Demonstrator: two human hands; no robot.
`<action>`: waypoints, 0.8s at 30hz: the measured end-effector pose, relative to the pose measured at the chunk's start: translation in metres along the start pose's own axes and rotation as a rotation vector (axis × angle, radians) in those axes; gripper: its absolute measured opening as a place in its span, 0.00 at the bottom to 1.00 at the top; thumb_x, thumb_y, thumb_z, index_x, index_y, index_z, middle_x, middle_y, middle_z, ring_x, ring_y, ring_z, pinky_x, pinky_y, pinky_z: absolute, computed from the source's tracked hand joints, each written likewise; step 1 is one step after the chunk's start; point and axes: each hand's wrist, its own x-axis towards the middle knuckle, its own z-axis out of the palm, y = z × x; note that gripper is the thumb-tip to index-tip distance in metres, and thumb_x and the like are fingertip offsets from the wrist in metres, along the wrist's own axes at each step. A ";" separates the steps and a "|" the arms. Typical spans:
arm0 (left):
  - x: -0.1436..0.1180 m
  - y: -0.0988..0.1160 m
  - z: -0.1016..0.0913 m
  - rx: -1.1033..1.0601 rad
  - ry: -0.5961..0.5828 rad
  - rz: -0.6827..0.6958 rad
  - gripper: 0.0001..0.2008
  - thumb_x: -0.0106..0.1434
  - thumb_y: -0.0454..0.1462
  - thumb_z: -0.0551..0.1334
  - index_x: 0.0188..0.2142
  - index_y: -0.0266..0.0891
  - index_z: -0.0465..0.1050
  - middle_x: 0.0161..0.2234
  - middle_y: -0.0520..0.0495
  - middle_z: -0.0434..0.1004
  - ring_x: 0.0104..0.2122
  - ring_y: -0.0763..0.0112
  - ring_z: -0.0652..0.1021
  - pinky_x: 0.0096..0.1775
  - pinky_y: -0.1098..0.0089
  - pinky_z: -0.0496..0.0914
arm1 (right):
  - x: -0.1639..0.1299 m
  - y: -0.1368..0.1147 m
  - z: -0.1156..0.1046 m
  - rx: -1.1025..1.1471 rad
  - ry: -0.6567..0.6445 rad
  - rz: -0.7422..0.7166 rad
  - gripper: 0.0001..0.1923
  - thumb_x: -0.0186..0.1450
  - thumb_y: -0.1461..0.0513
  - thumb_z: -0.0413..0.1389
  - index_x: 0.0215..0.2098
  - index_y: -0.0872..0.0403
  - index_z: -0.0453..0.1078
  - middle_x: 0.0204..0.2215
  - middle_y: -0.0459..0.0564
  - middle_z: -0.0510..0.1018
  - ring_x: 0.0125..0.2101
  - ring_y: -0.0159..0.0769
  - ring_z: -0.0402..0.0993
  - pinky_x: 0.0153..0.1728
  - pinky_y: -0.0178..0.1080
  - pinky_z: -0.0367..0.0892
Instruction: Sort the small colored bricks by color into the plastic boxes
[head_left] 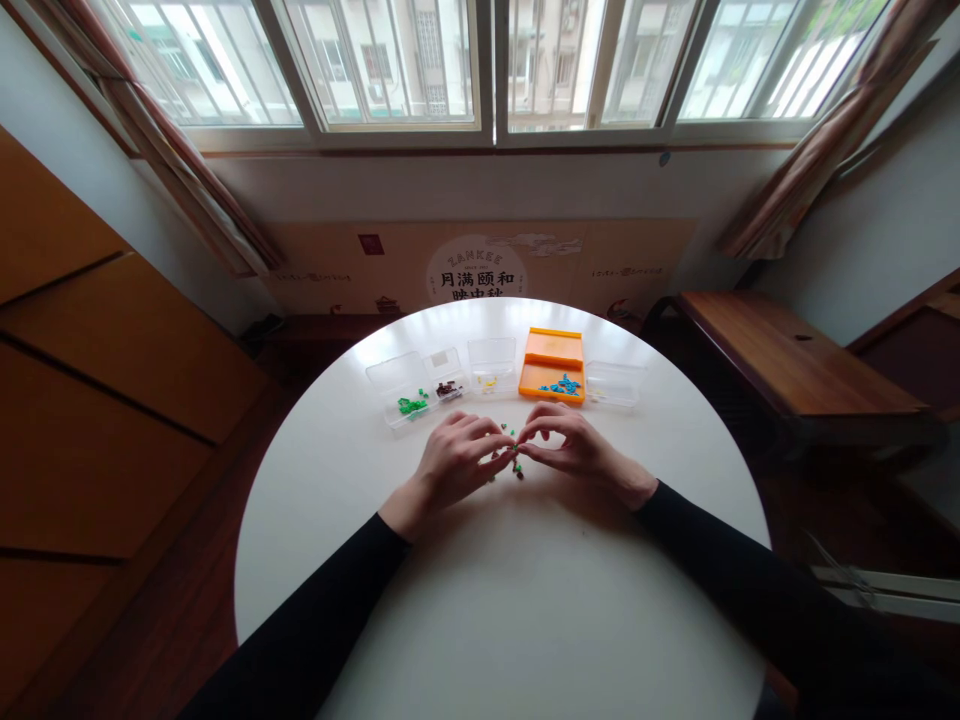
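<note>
My left hand (466, 452) and my right hand (566, 445) meet over the middle of the white round table (480, 600). Thumb and fingertips of each are pinched together around a tiny green and dark piece (515, 449), too small to name surely. Loose green and brown bits (518, 470) lie on the tabletop just below and around the fingertips. Behind the hands stand small open boxes: a clear one with green pieces (412, 405), another with dark brown pieces (449, 390), one with yellow pieces (489, 382), and an orange box (529, 390) with blue pieces (564, 386).
A further clear box (613, 385) stands at the right end of the row. Past the table are a printed cardboard panel (337, 265) and windows. A wooden bench (787, 350) is at the right, a wooden cabinet (97, 400) at the left.
</note>
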 end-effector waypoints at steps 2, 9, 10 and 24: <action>0.000 -0.001 0.000 -0.001 0.005 0.004 0.05 0.76 0.42 0.69 0.44 0.48 0.85 0.37 0.50 0.88 0.33 0.69 0.82 0.42 0.61 0.70 | 0.000 0.001 0.000 0.012 0.004 -0.003 0.06 0.77 0.56 0.66 0.43 0.48 0.83 0.38 0.50 0.82 0.37 0.39 0.76 0.39 0.43 0.72; -0.002 -0.010 -0.004 0.027 0.019 -0.038 0.05 0.76 0.41 0.70 0.42 0.47 0.85 0.37 0.52 0.88 0.35 0.68 0.83 0.44 0.61 0.70 | -0.001 0.002 -0.001 0.008 0.045 0.009 0.05 0.77 0.58 0.65 0.43 0.48 0.83 0.39 0.51 0.82 0.39 0.40 0.77 0.40 0.43 0.75; -0.003 -0.014 -0.006 0.039 0.025 -0.057 0.05 0.76 0.41 0.70 0.41 0.46 0.85 0.37 0.52 0.88 0.35 0.68 0.83 0.44 0.61 0.71 | -0.001 0.002 -0.001 -0.002 0.044 0.020 0.04 0.77 0.59 0.65 0.43 0.48 0.83 0.39 0.51 0.82 0.39 0.40 0.78 0.41 0.43 0.75; -0.027 -0.079 -0.054 0.259 0.037 -0.692 0.06 0.70 0.42 0.70 0.39 0.47 0.87 0.39 0.50 0.88 0.36 0.60 0.81 0.48 0.57 0.70 | -0.007 0.017 0.007 -0.251 -0.031 0.016 0.11 0.77 0.63 0.63 0.55 0.45 0.81 0.62 0.56 0.77 0.57 0.49 0.79 0.60 0.57 0.77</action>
